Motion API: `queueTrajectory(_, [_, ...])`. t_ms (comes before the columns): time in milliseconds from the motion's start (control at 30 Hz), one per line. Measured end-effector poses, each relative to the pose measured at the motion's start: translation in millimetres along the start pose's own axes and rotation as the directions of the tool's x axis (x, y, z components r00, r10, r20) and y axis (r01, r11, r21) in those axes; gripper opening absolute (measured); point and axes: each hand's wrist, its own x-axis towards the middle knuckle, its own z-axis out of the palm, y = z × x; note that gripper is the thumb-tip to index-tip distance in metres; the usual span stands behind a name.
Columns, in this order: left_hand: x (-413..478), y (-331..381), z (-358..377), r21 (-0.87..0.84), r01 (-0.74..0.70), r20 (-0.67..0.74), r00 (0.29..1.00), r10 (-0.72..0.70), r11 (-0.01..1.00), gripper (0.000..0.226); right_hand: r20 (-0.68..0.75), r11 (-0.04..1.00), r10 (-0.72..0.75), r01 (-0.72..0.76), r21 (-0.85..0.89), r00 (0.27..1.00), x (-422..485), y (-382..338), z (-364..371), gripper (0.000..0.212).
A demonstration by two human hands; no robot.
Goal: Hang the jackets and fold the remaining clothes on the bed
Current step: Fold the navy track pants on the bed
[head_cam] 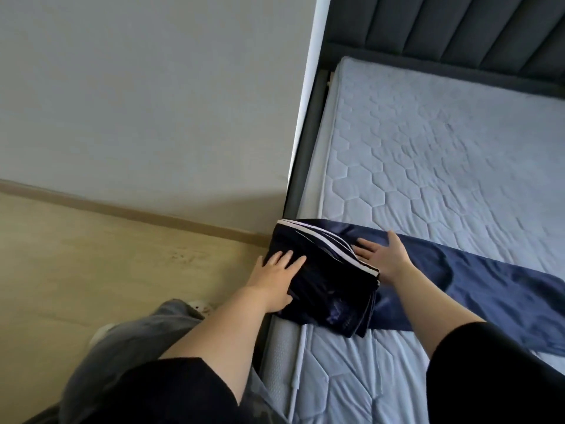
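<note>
**Dark navy folded garment with white stripes [331, 283] under two flat hands at the bed's edge**

Left hand [276, 278]: fingers straight and together, palm down on the left part of the folded garment. It grips nothing and only presses.

Right hand [382, 255]: open, fingers spread, palm down. It lies on the smooth mid-blue cloth [495, 283], and its fingertips touch the white-striped edge of the folded garment.

The folded garment lies between the two hands, a compact stack of several layers. It sits at the left side of the pale blue quilted mattress [443, 142], and its left end overhangs the dark grey bed rail [305, 154]. Its right side rests on one end of the mid-blue cloth.

The mid-blue cloth is spread flat across the mattress and runs off to the right of the frame.

Beyond the mattress stands a dark grey padded headboard with vertical channels [458, 29].

Left of the bed are a plain grey wall [146, 87], a brown skirting strip [122, 209] and a light wood floor [76, 258].

Nearest the camera are black short sleeves [495, 371] and grey trousers [134, 335].
</note>
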Motion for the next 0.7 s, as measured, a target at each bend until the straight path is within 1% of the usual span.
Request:
queueTrajectory(33, [-0.6, 0.6, -0.2, -0.043, 0.044, 0.023, 0.999, -0.043, 0.998, 0.088, -0.013, 0.999, 0.009, -0.009, -0.035, 1.000, -1.0, 2.6, -6.0, 0.072])
queueTrajectory(67, [-0.9, 0.0, -1.8, -0.077, 0.081, 0.026, 0.997, -0.079, 0.994, 0.085, -0.026, 0.994, 0.015, -0.017, -0.109, 1.000, -3.0, 5.7, -10.3, 0.072])
queueTrajectory(100, [-0.7, -1.9, -2.4, -0.106, 0.119, 0.018, 0.993, -0.117, 0.987, 0.083, -0.041, 0.975, 0.012, -0.021, -0.221, 0.999, -4.9, 9.0, -13.0, 0.073])
queueTrajectory(167, [0.4, -6.0, -1.8, -0.144, 0.185, 0.006, 0.982, -0.186, 0.972, 0.079, -0.079, 0.899, -0.021, -0.016, -0.437, 0.997, -7.5, 15.1, -15.4, 0.073])
queueTrajectory(233, [0.7, -4.0, -0.2, -0.157, 0.228, 0.000, 0.973, -0.231, 0.961, 0.076, -0.085, 0.826, -0.056, -0.002, -0.563, 0.995, -9.4, 20.8, -15.2, 0.064])
queueTrajectory(300, [1.2, 0.6, 0.5, -0.165, 0.252, -0.031, 0.965, -0.260, 0.954, 0.073, -0.014, 0.756, -0.058, 0.035, -0.653, 0.998, -13.6, 25.3, -14.5, 0.050])
queueTrajectory(333, [1.2, 2.4, -0.2, -0.169, 0.250, -0.056, 0.963, -0.263, 0.953, 0.070, 0.045, 0.691, -0.056, 0.071, -0.719, 0.997, -16.2, 26.4, -14.2, 0.047])
queueTrajectory(367, [1.1, 3.8, -1.7, -0.172, 0.240, -0.083, 0.963, -0.257, 0.955, 0.068, 0.094, 0.599, -0.065, 0.114, -0.793, 0.993, -17.6, 26.1, -13.4, 0.049])
queueTrajectory(400, [1.3, 3.9, -3.3, -0.169, 0.218, -0.107, 0.965, -0.238, 0.961, 0.066, 0.098, 0.502, -0.113, 0.142, -0.853, 0.989, -16.7, 24.4, -11.5, 0.050])
queueTrajectory(433, [1.6, 3.7, -4.8, -0.157, 0.183, -0.131, 0.970, -0.204, 0.971, 0.064, 0.083, 0.449, -0.229, 0.180, -0.875, 0.970, -15.5, 21.3, -8.2, 0.049])
queueTrajectory(467, [1.9, 4.1, -5.9, -0.127, 0.136, -0.154, 0.976, -0.155, 0.982, 0.063, 0.054, 0.483, -0.359, 0.235, -0.844, 0.932, -14.6, 17.6, -5.0, 0.045])
queueTrajectory(500, [1.6, 5.6, -7.2, -0.092, 0.077, -0.172, 0.981, -0.093, 0.993, 0.062, 0.008, 0.577, -0.466, 0.311, -0.755, 0.885, -14.1, 13.0, -1.4, 0.038])
queueTrajectory(533, [1.6, 9.2, -8.5, -0.059, 0.006, -0.174, 0.985, -0.017, 0.998, 0.063, -0.069, 0.669, -0.545, 0.384, -0.636, 0.836, -12.6, 8.4, 0.5, 0.031])
queueTrajectory(567, [2.1, 14.3, -9.3, -0.046, -0.063, -0.156, 0.986, 0.055, 0.997, 0.063, -0.165, 0.706, -0.599, 0.420, -0.569, 0.784, -9.5, 3.5, 0.5, 0.026])
queueTrajectory(600, [2.8, 20.4, -9.2, -0.075, -0.115, -0.122, 0.987, 0.106, 0.991, 0.060, -0.247, 0.697, -0.627, 0.390, -0.602, 0.739, -7.3, 0.0, -0.5, 0.025])
queueTrajectory(633, [3.0, 27.5, -8.1, -0.160, -0.136, -0.099, 0.988, 0.121, 0.978, 0.052, -0.297, 0.672, -0.627, 0.308, -0.673, 0.720, -4.2, -1.1, -3.1, 0.028])
queueTrajectory(667, [2.8, 34.4, -7.0, -0.293, -0.118, -0.092, 0.991, 0.095, 0.949, 0.040, -0.319, 0.642, -0.606, 0.211, -0.737, 0.729, -1.2, 0.1, -6.3, 0.030])
queueTrajectory(700, [3.8, 38.4, -7.0, -0.446, -0.072, -0.094, 0.995, 0.034, 0.892, 0.029, -0.330, 0.621, -0.572, 0.134, -0.772, 0.751, 1.9, 2.3, -9.2, 0.033])
